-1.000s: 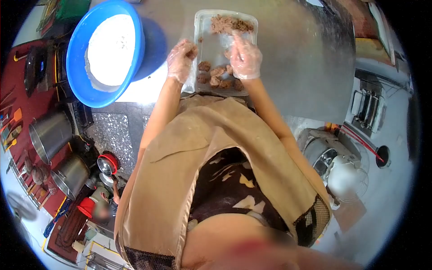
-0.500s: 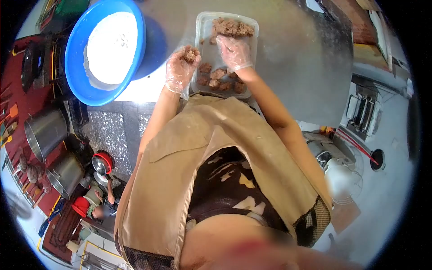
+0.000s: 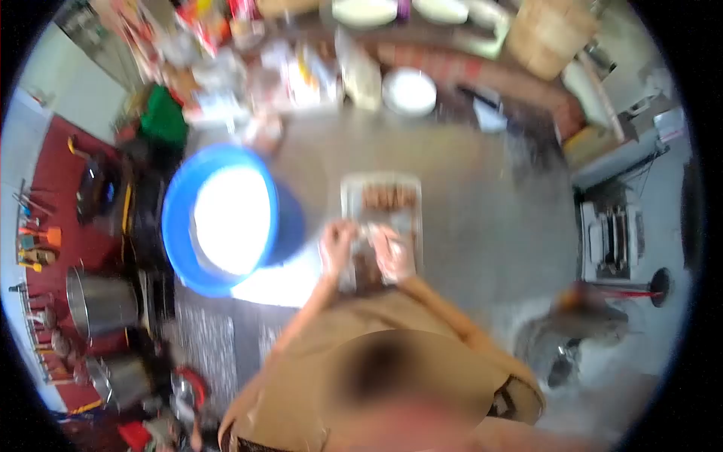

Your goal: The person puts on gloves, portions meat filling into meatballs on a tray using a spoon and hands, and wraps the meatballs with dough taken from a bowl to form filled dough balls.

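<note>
A tan apron [image 3: 301,369] of smooth, folded cloth is being worn closest to the camera, and black mesh [image 3: 506,403] is being shown at its lower edge. Above it, two bare forearms [image 3: 305,320] are being stretched forward. The left hand [image 3: 337,245] is being held with its fingers curled in, while the right hand [image 3: 392,252] is being held with its fingers more extended and a pale, glossy sheen over the skin. The hands are being kept close together, fingertips almost meeting; whether anything is being pinched between them is being hidden by blur, so that cannot be told.

Below the hands, a long tray [image 3: 345,197] of whitish, see-through plastic with rounded corners is being carried by the surface [image 3: 482,207], which is flat, grey and dully shiny. Dark brown pieces [image 3: 367,270] are being partly covered by the hands at the tray's near end. At its far end, a coarse, crumbly-looking brown mass [image 3: 388,197] is being held in a rough oblong.

To the left of the tray, well apart from it, a round blue tub [image 3: 179,245] is being filled in part by white powder [image 3: 233,222], its grain being washed out by glare. Farther left, cylindrical pots [image 3: 113,305] of shiny metal are being lined up.

Along the far edge, crumpled bags [image 3: 358,71], a round white bowl [image 3: 409,92] and a rounded, light-brown basket [image 3: 550,34] are being seen in soft blur.
</note>
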{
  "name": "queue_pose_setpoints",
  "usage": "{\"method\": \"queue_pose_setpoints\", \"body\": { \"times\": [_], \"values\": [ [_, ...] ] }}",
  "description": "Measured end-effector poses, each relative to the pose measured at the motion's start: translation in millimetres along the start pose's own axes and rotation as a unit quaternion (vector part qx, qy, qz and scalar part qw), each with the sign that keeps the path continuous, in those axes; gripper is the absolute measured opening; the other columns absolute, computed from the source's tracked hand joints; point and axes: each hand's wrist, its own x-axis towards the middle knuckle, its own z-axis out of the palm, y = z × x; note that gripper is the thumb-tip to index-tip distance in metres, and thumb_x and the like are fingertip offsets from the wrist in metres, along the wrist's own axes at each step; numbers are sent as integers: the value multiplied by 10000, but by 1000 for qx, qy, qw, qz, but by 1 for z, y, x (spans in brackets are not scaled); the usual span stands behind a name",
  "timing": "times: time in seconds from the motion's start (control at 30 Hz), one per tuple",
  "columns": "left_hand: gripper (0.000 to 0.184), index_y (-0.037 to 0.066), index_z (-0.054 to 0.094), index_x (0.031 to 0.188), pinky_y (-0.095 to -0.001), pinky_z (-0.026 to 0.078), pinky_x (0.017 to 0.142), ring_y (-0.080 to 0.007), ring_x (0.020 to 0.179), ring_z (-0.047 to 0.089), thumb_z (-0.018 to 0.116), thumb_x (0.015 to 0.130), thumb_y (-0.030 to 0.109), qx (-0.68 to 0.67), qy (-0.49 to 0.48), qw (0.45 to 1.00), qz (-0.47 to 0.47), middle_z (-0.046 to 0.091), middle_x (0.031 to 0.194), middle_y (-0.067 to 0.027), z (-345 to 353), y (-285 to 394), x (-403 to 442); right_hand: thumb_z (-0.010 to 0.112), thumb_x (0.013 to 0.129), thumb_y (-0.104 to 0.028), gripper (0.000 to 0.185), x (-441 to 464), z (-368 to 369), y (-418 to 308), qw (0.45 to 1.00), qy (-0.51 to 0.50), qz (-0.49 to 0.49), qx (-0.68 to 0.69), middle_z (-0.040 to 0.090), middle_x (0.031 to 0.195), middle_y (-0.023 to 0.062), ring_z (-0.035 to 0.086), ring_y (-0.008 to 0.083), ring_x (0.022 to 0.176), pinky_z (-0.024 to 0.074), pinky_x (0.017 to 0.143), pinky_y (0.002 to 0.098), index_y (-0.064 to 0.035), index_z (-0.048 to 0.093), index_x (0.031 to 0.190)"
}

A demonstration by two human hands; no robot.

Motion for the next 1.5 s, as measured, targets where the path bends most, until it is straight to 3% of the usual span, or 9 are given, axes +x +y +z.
{"method": "queue_pose_setpoints", "body": {
  "times": [0.4,0.57,0.7,0.73,0.97,1.03,1.23,1.27,1.5],
  "values": [
    [207,18,597,984,-267,468,698,-115,714,549,626,873,190,-367,-64,909,-186,599,826,-48,-6,40,4,516,850,-464,558,58,-34,-103,710,265,3,-652,608,1087,229,580,362,1003,436,886,402,-51,514,1225],
    [199,44,588,986,-297,466,766,-140,801,545,577,902,224,-417,-117,881,-189,593,891,-47,1,53,-4,498,906,-409,468,11,13,-53,896,120,-164,-395,588,1074,137,543,245,995,406,892,363,-5,543,1139],
    [271,47,587,1069,-375,445,887,-242,951,552,551,896,253,-95,-127,983,91,601,992,-72,25,82,-37,446,931,-425,403,-15,51,-64,959,-4,209,190,559,1164,77,524,197,1050,418,899,339,-98,552,1141],
    [369,52,527,1209,-420,353,1000,-318,1159,459,532,869,195,251,-151,908,301,528,1224,-122,9,115,-39,446,931,-425,403,-16,53,-65,960,-4,211,183,559,1164,77,524,197,1050,418,899,339,-98,552,1141],
    [542,40,413,1326,-573,160,1052,-354,1305,313,514,837,249,313,-226,846,368,343,1416,-161,0,123,-46,443,914,-480,592,-16,60,-48,877,-383,-95,-273,473,1317,99,446,229,1211,352,1031,357,-66,404,1334],
    [558,13,402,1322,-527,175,1071,-374,1294,315,533,818,216,261,-251,842,401,336,1406,-198,-6,129,-51,313,881,-590,703,-21,88,-80,941,-140,238,197,379,1361,129,275,270,1291,158,1091,369,-79,356,1361],
    [621,-28,376,1330,-506,184,1077,-383,1308,298,544,779,206,291,-115,870,382,331,1405,-214,-30,152,-41,372,914,-550,658,-25,75,-31,892,-227,277,276,375,1410,112,356,266,1292,237,1093,430,-98,338,1391],
    [641,-18,358,1351,-490,194,1080,-389,1307,302,540,785,224,318,-130,837,426,323,1409,-224,-23,138,-38,364,851,-673,817,-42,100,-37,970,-242,-13,7,295,1455,103,264,254,1340,262,1083,422,-84,290,1411],
    [636,-9,368,1345,-480,237,1064,-418,1273,328,535,793,260,299,-107,849,422,354,1366,-253,-34,129,-39,272,885,-656,761,-22,92,-88,928,-258,203,177,374,1411,107,325,252,1313,262,1085,379,-79,364,1374]
  ]
}}
